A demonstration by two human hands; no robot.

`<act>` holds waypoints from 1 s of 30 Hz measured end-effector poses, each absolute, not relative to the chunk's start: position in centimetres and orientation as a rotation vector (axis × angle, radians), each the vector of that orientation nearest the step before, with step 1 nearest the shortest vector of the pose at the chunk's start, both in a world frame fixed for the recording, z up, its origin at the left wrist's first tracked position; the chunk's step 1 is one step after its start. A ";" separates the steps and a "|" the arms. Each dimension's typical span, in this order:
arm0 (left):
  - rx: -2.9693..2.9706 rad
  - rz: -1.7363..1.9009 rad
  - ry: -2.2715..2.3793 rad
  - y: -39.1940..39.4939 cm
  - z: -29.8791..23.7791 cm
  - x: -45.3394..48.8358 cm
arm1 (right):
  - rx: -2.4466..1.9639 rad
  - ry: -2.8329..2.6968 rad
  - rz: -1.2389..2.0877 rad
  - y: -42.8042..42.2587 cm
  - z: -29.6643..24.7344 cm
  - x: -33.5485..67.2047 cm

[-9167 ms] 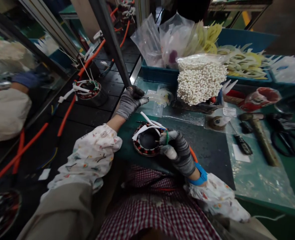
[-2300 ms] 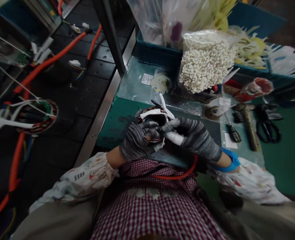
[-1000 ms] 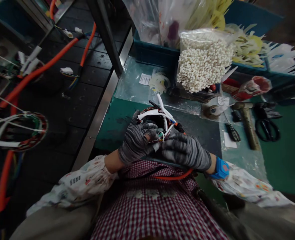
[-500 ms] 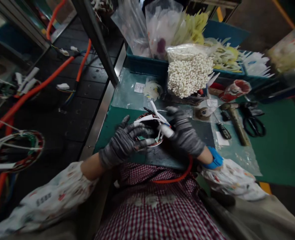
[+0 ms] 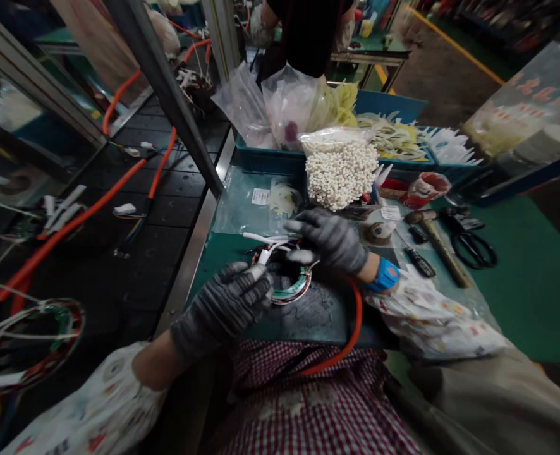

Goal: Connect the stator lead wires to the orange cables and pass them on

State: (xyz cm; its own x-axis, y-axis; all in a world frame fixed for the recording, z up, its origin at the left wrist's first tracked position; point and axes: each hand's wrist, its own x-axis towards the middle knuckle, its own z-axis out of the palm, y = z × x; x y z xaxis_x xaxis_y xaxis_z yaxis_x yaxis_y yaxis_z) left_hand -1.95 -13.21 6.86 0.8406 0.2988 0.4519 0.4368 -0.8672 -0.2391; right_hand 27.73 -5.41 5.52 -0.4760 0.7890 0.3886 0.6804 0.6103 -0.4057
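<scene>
A ring-shaped motor winding [image 5: 292, 294], with green and reddish-brown bands, lies on a dark plate on the bench. White sleeved leads [image 5: 267, 238] stick out at its top left. My left hand [image 5: 225, 302], in a grey striped glove, closes on the ring's left side, its fingertips by a white sleeve. The thumb is hidden. Above the ring's upper right hovers my gloved right hand [image 5: 332, 240], fingers stretched out and thumb apart, with pale fingertips near the leads. An orange cable [image 5: 356, 316] curves from under the right hand down to the checked apron [image 5: 289, 404].
Behind the ring sits a bag of white beads [image 5: 341, 174], near blue bins [image 5: 265, 159] of plastic pieces. To the right lie a screwdriver [image 5: 420, 261], hammer [image 5: 444, 249] and scissors [image 5: 474, 248]. Another winding [image 5: 74, 344] rests leftward beside thick orange cables [image 5: 71, 224]. A person [image 5: 308, 38] stands beyond.
The view has tilted up. The white leads now point left instead of upward. My right hand has moved over the ring's top, and my left has shifted toward its lower left.
</scene>
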 end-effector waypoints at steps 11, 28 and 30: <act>-2.807 -0.882 -0.672 -11.5 1.3 -1.8 | -1.428 -1.820 -0.008 -4.0 6.6 28.9; -2.549 -0.968 -1.101 -15.1 1.4 1.4 | -1.351 -1.439 0.497 -19.4 7.0 28.2; -2.580 -0.962 -1.127 -15.3 1.3 1.4 | -1.276 -1.531 0.749 -20.8 6.4 28.4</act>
